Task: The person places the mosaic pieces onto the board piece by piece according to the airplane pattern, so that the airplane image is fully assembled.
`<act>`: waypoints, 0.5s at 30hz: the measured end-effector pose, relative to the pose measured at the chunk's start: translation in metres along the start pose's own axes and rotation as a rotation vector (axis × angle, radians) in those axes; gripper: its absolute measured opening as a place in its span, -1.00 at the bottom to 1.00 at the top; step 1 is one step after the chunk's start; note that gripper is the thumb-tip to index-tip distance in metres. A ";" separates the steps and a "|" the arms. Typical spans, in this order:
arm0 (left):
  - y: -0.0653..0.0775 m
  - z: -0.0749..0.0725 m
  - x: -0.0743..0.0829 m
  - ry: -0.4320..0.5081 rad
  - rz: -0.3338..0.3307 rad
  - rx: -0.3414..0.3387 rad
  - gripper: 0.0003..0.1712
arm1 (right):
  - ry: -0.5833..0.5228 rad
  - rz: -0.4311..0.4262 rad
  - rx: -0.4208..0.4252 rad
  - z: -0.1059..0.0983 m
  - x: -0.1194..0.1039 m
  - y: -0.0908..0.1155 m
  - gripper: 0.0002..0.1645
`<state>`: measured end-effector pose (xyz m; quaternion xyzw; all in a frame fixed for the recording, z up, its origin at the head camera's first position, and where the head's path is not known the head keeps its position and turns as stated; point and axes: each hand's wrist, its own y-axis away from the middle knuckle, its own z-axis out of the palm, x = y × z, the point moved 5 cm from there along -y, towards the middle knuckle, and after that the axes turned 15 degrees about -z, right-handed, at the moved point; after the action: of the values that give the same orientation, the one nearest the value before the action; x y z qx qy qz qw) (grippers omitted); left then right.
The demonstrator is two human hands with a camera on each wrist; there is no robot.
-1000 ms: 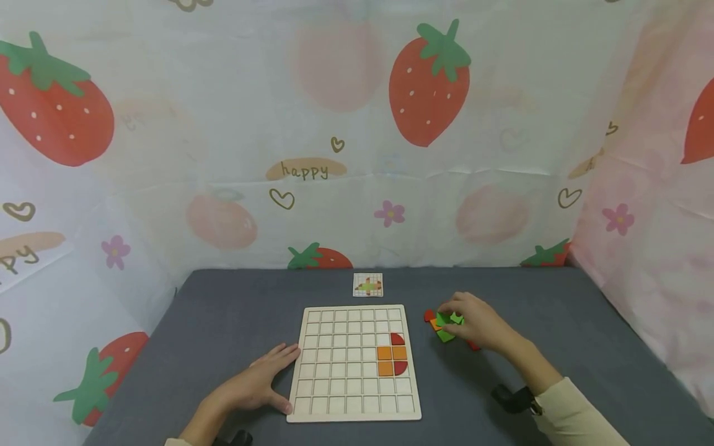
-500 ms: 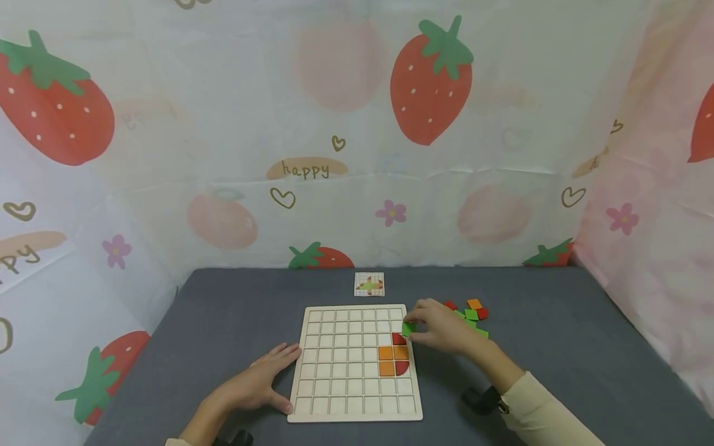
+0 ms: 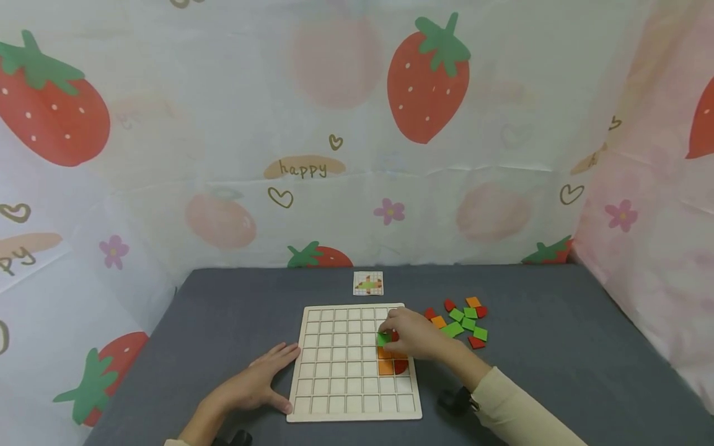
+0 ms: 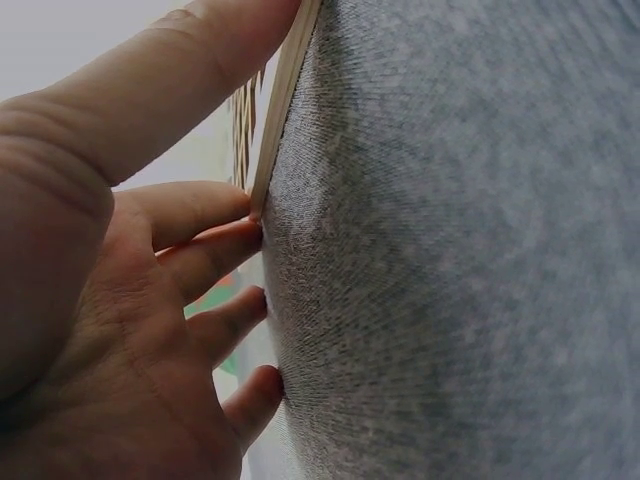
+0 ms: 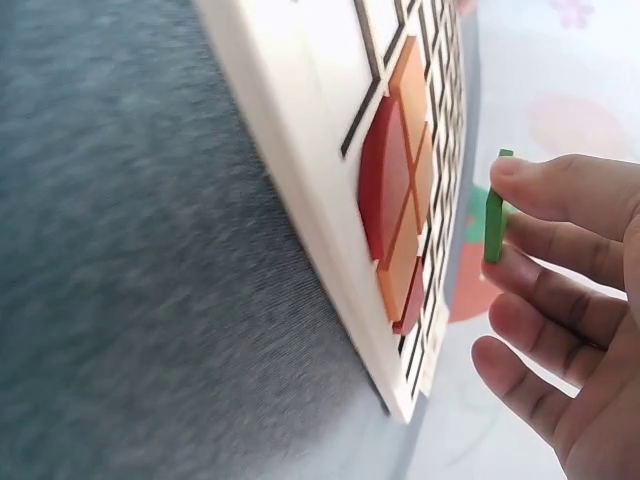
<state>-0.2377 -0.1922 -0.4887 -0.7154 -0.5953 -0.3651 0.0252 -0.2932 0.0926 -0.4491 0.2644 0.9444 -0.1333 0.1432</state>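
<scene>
A pale wooden grid board (image 3: pixel 334 378) lies on the grey tabletop. My left hand (image 3: pixel 253 385) rests at its left edge, fingers straight and spread, thumb at the near corner; in the left wrist view the thumb (image 4: pixel 170 90) and a fingertip meet the board's side. Between thumb and fingers my right hand (image 3: pixel 418 334) pinches a green square tile (image 5: pixel 495 215), held above the board by its right side. Close below are orange square tiles (image 3: pixel 386 367) and red rounded tiles (image 3: pixel 400 367) set in the grid. The right hand partly covers the upper ones.
Loose green, orange and red tiles (image 3: pixel 470 323) lie scattered right of the board. A small card (image 3: pixel 368 284) with a coloured grid picture lies behind it. A curtain printed with strawberries (image 3: pixel 429 87) rises behind the table's far edge.
My right hand has picked a green tile from the pile and carried it left over the board. The loose tiles now lie more spread out. The left hand has stayed put.
</scene>
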 end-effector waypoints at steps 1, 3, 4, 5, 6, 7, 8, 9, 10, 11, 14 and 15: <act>0.000 0.000 0.000 0.002 0.000 -0.001 0.27 | 0.000 0.004 -0.002 0.000 -0.001 -0.002 -0.76; 0.000 0.000 0.000 0.005 0.001 -0.002 0.27 | 0.002 0.005 -0.008 0.001 -0.002 -0.005 -0.77; 0.000 0.000 0.000 0.007 0.002 -0.002 0.27 | 0.004 0.002 -0.011 0.002 -0.002 -0.007 -0.78; 0.001 0.000 0.000 0.008 0.005 -0.002 0.27 | 0.015 -0.004 -0.017 0.004 -0.003 -0.009 -0.78; 0.000 0.000 0.000 0.009 0.007 -0.001 0.27 | 0.023 -0.008 -0.024 0.005 -0.004 -0.011 -0.77; 0.000 0.000 0.000 0.008 0.009 0.001 0.27 | 0.027 -0.010 -0.034 0.006 -0.004 -0.012 -0.76; 0.000 0.000 0.000 0.006 0.012 0.003 0.27 | 0.030 -0.011 -0.044 0.008 -0.005 -0.014 -0.74; 0.000 0.000 0.000 0.005 0.014 0.005 0.27 | 0.031 -0.013 -0.055 0.011 -0.006 -0.015 -0.73; 0.000 0.000 -0.001 0.004 0.016 0.007 0.27 | 0.033 -0.014 -0.064 0.013 -0.007 -0.016 -0.71; 0.000 0.000 -0.001 0.002 0.017 0.008 0.27 | 0.034 -0.015 -0.075 0.014 -0.008 -0.017 -0.70; 0.000 0.000 -0.001 0.001 0.018 0.008 0.27 | 0.042 -0.029 -0.089 0.019 -0.010 -0.019 -0.71; 0.000 0.000 -0.001 0.002 0.017 0.007 0.27 | 0.051 -0.035 -0.090 0.020 -0.011 -0.020 -0.72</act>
<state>-0.2379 -0.1926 -0.4891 -0.7201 -0.5902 -0.3636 0.0315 -0.2911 0.0647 -0.4608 0.2443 0.9573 -0.0862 0.1286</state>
